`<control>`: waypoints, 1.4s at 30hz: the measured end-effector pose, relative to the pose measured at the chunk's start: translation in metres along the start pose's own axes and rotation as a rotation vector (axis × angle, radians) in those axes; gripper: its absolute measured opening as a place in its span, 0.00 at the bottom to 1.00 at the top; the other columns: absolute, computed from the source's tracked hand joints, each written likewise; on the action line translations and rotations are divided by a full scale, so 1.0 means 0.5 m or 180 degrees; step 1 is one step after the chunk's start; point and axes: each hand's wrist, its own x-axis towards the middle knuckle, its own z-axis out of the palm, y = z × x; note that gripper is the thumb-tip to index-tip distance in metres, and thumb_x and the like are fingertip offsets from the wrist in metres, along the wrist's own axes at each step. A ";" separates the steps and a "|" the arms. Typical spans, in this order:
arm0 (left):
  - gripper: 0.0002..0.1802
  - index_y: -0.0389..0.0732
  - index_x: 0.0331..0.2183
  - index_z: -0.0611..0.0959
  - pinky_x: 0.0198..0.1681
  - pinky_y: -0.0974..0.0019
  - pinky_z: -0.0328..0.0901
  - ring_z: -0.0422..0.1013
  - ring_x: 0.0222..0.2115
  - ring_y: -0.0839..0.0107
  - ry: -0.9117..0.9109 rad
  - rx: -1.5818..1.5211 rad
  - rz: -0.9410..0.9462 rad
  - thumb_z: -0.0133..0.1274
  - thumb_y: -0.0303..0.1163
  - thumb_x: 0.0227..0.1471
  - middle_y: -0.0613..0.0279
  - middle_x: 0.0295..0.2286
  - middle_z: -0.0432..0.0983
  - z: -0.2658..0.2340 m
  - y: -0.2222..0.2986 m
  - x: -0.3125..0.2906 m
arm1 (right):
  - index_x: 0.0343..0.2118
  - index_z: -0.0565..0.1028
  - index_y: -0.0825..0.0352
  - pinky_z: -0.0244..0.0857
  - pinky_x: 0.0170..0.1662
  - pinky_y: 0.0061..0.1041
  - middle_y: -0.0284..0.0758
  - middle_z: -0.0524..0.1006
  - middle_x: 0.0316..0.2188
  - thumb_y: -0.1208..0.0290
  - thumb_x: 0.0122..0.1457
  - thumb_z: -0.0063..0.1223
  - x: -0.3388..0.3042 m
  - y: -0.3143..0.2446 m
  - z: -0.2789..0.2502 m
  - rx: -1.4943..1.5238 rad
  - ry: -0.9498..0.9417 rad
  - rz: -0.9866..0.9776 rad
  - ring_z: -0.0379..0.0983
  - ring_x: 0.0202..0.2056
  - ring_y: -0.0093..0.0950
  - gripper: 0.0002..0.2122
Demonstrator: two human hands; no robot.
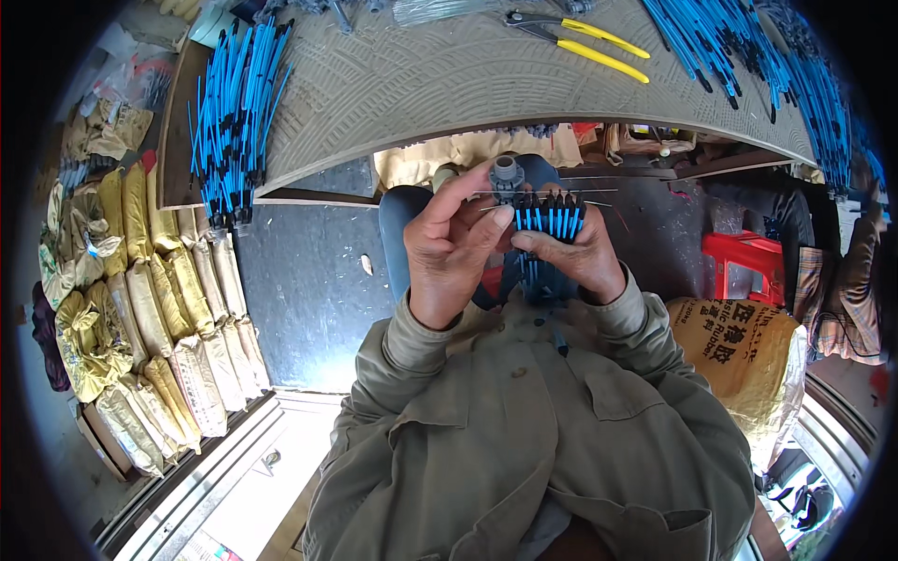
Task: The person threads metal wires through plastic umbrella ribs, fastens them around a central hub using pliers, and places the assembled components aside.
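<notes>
Above my lap, both hands are close together. My left hand pinches a grey threaded plastic fitting between its fingers, its thumb reaching toward the strips beside it. My right hand is closed round a row of blue strips with black tips, thumb across their front, tips upward. Several thin metal wires run sideways by the black tips; how they are fixed to the strips or the fitting is too small to tell. More blue lengths hang below the hands.
A grey patterned tabletop curves ahead, bearing yellow-handled pliers and blue strip bundles at left and right. Stacked yellowish packets lie left. A red stool and printed sack stand right, near another person's plaid sleeve.
</notes>
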 end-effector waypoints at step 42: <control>0.19 0.29 0.44 0.74 0.42 0.72 0.63 0.70 0.35 0.73 0.0654 -0.0151 0.0277 0.53 0.25 0.48 0.56 0.36 0.73 0.027 0.000 -0.022 | 0.38 0.69 0.70 0.59 0.38 0.20 0.32 0.71 0.32 0.74 0.52 0.55 -0.013 -0.013 0.005 -0.0279 -0.0217 -0.0306 0.66 0.34 0.20 0.11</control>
